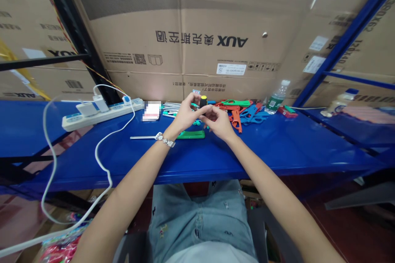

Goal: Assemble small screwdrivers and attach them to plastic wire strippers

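My left hand (pixel 189 111) has its fingers closed round a screwdriver (pixel 203 101) with a black and yellow handle, which stands upright. Close against it on the right, my right hand (pixel 217 121) has its fingers pinched together; what they hold, if anything, is hidden. Below both hands a green plastic piece (pixel 191 134) lies on the blue table (pixel 197 160), with a thin metal rod (pixel 143 137) reaching out to its left. Small teal pieces (pixel 196 123) are partly visible between the hands.
Red, blue and green plastic parts (pixel 236 119) are piled behind my right hand, beside a water bottle (pixel 277 98). Silvery rods (pixel 173 107) lie behind my left hand. A power strip (pixel 101 115) with white cables is at the left; cardboard boxes (pixel 200 8) stand behind.
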Motion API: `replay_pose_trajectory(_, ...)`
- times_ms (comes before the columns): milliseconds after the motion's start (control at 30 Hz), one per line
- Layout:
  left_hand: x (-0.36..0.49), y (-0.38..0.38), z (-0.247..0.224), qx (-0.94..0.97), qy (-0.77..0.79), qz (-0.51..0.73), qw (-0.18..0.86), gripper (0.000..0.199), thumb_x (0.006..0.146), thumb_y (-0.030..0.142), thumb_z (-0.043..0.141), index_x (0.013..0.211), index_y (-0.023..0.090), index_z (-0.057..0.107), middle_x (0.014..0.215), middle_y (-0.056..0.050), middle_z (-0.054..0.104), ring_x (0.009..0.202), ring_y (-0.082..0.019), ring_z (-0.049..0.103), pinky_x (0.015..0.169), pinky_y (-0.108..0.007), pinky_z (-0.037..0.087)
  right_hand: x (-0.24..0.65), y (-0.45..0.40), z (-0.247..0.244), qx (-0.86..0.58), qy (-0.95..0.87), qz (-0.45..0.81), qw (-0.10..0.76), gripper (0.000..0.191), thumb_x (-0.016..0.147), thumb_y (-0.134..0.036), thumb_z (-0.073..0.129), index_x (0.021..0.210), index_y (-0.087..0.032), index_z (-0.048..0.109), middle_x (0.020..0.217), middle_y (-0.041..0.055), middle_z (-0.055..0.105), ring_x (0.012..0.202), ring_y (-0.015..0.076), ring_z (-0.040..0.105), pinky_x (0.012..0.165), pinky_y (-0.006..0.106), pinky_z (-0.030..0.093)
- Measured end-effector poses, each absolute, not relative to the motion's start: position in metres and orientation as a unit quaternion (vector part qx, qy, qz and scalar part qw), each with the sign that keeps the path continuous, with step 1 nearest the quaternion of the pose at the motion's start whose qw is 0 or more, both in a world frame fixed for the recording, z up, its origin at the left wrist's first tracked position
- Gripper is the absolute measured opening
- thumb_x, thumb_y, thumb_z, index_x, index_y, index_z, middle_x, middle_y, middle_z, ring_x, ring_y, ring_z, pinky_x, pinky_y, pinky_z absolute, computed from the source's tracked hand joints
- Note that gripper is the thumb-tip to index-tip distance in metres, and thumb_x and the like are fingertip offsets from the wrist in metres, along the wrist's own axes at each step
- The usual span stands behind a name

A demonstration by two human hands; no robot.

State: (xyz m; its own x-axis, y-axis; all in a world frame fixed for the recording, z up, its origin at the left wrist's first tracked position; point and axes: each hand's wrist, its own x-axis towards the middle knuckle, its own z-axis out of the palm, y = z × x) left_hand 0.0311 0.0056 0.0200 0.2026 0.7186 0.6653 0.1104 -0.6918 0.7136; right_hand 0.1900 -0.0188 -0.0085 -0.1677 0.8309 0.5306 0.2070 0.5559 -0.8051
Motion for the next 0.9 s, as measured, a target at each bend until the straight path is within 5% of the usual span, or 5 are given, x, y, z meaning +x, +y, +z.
replay_pose_trajectory(200,0.0287,0.0065,0.0224,0.751,0.267,0.534,0.282,0.04,0.096,0.058,0.061,0.104,0.02,0.069,0.106,-0.009,0.073,0.101,-0.022,0.066,0.083,-0.033,0.053,0.1934,-0.0177,-0.0077,-0.372,-0.722,0.275,0.514,0.038,0.089,-0.059,0.069,0.084,-0.023,0.06,0.075,0.0028,0.066,0.057,0.0183,0.063,0.055,0.035,0.055)
replay_pose_trajectory(433,0.0297,0.0041,0.0217,0.73,0.293,0.575,0.224,0.032,0.085,0.046,0.079,0.098,0.02,0.065,0.092,-0.004,0.068,0.087,-0.017,0.064,0.078,-0.03,0.05,0.1874,-0.0178,-0.0114,-0.38,-0.706,0.288,0.525,0.049,0.078,-0.064,0.079,0.076,-0.025,0.051,0.065,-0.0015,0.056,0.056,0.0186,0.062,0.048,0.032,0.05)
replay_pose_trajectory(633,0.0278,0.0034,0.0234,0.775,0.262,0.524,0.238,0.029,0.098,0.044,0.061,0.108,0.019,0.071,0.109,-0.009,0.071,0.101,-0.021,0.066,0.084,-0.033,0.052,0.1921,-0.0158,-0.0107,-0.366,-0.723,0.311,0.496,0.049,0.086,-0.07,0.068,0.078,-0.023,0.057,0.071,0.0023,0.066,0.055,0.018,0.063,0.05,0.032,0.051)
replay_pose_trajectory(800,0.029,0.0026,0.024,0.744,0.29,0.555,0.234,0.03,0.09,0.047,0.074,0.092,0.019,0.067,0.088,-0.003,0.069,0.083,-0.016,0.064,0.078,-0.03,0.05,0.1879,-0.0184,-0.0101,-0.374,-0.71,0.292,0.52,0.044,0.082,-0.064,0.076,0.087,-0.024,0.059,0.069,-0.0004,0.063,0.052,0.0177,0.062,0.05,0.032,0.049)
replay_pose_trajectory(900,0.0308,0.0028,0.0224,0.725,0.301,0.578,0.222,0.035,0.085,0.049,0.08,0.088,0.019,0.062,0.086,-0.003,0.068,0.082,-0.016,0.063,0.075,-0.029,0.049,0.1868,-0.0174,-0.0119,-0.373,-0.693,0.284,0.548,0.047,0.078,-0.062,0.08,0.076,-0.025,0.052,0.063,-0.0024,0.058,0.051,0.0176,0.061,0.05,0.032,0.048)
